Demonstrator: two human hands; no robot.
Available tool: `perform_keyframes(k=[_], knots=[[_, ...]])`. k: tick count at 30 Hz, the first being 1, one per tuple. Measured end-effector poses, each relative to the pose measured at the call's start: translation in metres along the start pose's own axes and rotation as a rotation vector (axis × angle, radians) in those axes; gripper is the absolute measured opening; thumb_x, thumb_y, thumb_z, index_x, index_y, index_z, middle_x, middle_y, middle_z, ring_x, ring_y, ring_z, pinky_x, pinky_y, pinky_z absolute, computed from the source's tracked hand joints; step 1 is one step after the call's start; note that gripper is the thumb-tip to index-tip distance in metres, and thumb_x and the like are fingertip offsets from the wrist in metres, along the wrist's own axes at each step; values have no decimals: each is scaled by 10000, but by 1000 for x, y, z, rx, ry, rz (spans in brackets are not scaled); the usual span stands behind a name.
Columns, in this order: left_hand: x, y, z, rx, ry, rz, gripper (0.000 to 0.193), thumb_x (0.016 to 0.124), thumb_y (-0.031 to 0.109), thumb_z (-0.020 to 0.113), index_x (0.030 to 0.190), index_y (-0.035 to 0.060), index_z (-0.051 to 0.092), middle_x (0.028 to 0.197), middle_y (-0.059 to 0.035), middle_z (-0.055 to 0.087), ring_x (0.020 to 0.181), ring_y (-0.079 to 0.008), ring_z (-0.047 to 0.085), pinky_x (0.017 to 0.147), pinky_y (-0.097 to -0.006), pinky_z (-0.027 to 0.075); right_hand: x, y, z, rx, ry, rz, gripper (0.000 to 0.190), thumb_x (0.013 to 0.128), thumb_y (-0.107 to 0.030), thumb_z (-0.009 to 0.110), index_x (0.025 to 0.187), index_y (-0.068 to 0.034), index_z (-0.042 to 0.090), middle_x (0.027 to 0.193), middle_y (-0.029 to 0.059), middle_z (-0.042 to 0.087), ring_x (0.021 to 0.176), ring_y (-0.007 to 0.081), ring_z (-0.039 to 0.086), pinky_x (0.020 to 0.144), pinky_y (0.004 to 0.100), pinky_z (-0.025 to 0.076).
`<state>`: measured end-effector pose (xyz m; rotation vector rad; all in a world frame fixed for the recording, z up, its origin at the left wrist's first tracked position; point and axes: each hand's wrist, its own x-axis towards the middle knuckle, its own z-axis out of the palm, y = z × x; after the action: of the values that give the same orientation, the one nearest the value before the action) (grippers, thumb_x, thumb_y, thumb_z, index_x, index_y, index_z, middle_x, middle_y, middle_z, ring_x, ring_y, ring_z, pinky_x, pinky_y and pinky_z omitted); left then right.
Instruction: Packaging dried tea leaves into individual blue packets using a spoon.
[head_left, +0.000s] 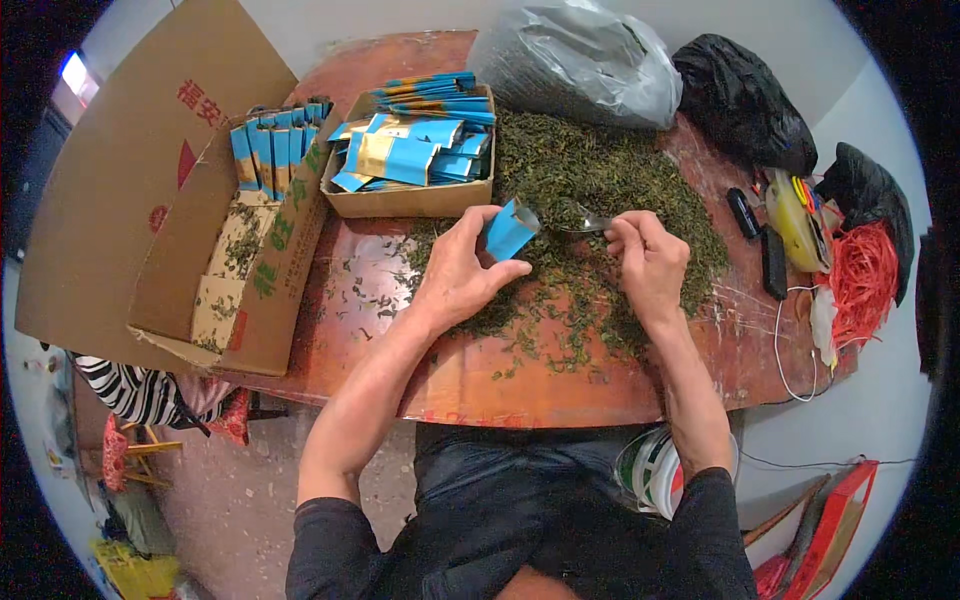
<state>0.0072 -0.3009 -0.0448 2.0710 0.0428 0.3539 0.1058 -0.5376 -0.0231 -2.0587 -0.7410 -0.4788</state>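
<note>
My left hand (469, 266) holds a small blue foil packet (511, 231), tilted, its mouth facing up and to the right. My right hand (649, 259) grips the handle of a metal spoon (592, 223), whose bowl lies at the loose dried leaves, which look like tea (615, 172). The heap spreads across the middle of the red-brown table. Flat blue-and-gold packets (397, 154) fill a small cardboard box (409, 201) behind my left hand. Further left, blue packets stand in a row (274, 150) at the far end of a long cardboard box (289, 277), with scattered leaves on its bottom.
A clear plastic bag of dark contents (577, 67) sits behind the heap, beside a black plastic bag (742, 101). Right of the heap lie black objects (772, 262), a white cable (780, 360) and red shredded strips (866, 277). A bucket (652, 469) stands below the table edge.
</note>
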Motion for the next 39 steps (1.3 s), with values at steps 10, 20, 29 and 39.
perform_keyframes(k=[10, 20, 29, 39], knots=[[0, -4, 2, 12, 26, 38, 689, 764, 261, 897, 1308, 26, 546, 1098, -159, 705, 1005, -269, 687, 884, -393, 539, 12, -27, -15, 43, 10, -79, 97, 998, -50, 639, 966, 17, 701, 779, 73, 736, 668, 119, 707, 599, 250, 543], [1, -2, 3, 26, 18, 28, 691, 764, 265, 900, 1305, 21, 546, 1088, -167, 710, 1009, -290, 695, 885, -394, 540, 25, -41, -19, -8, -31, -218, 20, 921, -4, 694, 922, -23, 690, 767, 116, 717, 644, 206, 715, 568, 307, 535], [1, -12, 5, 15, 60, 101, 652, 780, 248, 885, 1282, 15, 541, 978, -172, 681, 829, -282, 680, 752, -402, 549, 39, -51, -21, -149, -127, -453, 96, 880, -38, 730, 890, -39, 635, 771, 133, 666, 682, 314, 683, 583, 397, 523], [1, -7, 5, -11, 41, 86, 651, 773, 254, 885, 1276, 13, 550, 989, -164, 668, 821, -274, 673, 755, -395, 544, 52, -63, -21, -227, -167, -639, 126, 805, 6, 711, 873, -51, 622, 755, 112, 666, 686, 300, 686, 587, 413, 538]])
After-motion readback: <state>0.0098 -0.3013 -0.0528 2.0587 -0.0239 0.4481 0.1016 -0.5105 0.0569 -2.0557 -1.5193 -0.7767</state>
